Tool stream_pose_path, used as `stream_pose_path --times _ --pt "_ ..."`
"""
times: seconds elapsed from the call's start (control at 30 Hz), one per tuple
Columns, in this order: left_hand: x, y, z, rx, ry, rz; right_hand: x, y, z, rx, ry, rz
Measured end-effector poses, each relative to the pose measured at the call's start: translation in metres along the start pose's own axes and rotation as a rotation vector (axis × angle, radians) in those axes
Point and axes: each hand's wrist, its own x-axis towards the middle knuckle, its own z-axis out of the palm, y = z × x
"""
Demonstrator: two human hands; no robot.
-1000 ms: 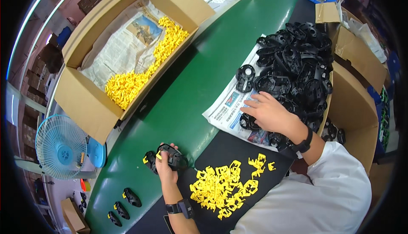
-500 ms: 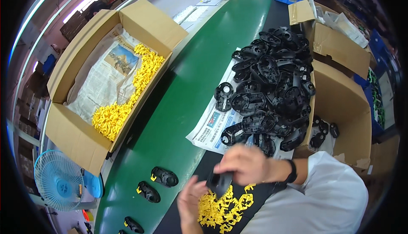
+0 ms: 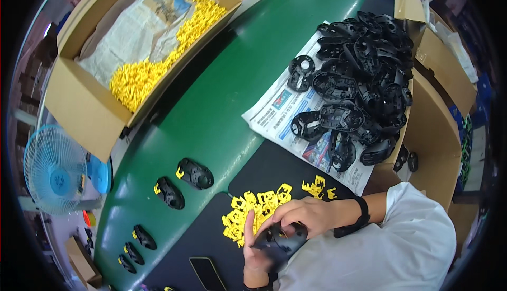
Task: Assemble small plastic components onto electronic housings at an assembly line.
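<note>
Low in the view, in front of my body, a black moulded plastic shell (image 3: 283, 240) is held between both hands. My right hand (image 3: 310, 216) grips its upper right side with curled fingers. On its left side my left hand (image 3: 255, 256) supports it, one finger stretched upward; part of this hand is hidden by the shell. Just beyond the hands lies a loose pile of small yellow plastic clips (image 3: 248, 205) on a black mat (image 3: 274, 165). A few more yellow clips (image 3: 315, 186) lie near my right wrist.
Many black shells (image 3: 364, 74) are heaped on newspaper (image 3: 269, 112). Several shells with yellow clips (image 3: 170, 193) stand on the green belt (image 3: 222, 106). A cardboard box (image 3: 84, 101) of yellow clips, a blue fan (image 3: 57, 172), a phone (image 3: 207, 273) and an open carton (image 3: 433, 127) surround me.
The view has shifted, bringing the near belt and the phone into sight. Both hands have moved nearer my body with the shell, which is now turned to show its hollow side.
</note>
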Motion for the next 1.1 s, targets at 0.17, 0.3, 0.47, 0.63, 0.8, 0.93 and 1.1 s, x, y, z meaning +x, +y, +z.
stream_pose_path --times 0.17,0.3,0.47,0.63,0.8,0.93,1.1 --pt "0.01 -0.003 0.011 0.155 0.521 -0.286 0.015 -0.004 0.003 -0.181 -0.243 -0.097" --pt "-0.015 -0.002 0.005 -0.113 0.201 0.035 0.031 -0.007 -0.005 -0.301 -0.5 -0.154" --pt "-0.035 -0.002 -0.007 0.047 0.287 -0.1 0.029 -0.007 -0.004 -0.056 -0.911 0.153" --pt "-0.047 0.002 -0.031 0.189 0.425 0.277 0.065 0.009 -0.003 -0.402 -1.105 0.32" --pt "-0.054 0.011 -0.046 0.147 0.382 0.323 0.069 0.07 0.035 -0.744 -0.696 0.066" --pt "-0.055 0.005 -0.043 0.035 0.472 0.266 0.065 0.077 0.051 -0.763 -0.807 0.027" --pt "-0.042 0.009 -0.04 0.079 0.49 0.239 0.059 0.058 0.033 -0.67 -0.721 0.054"
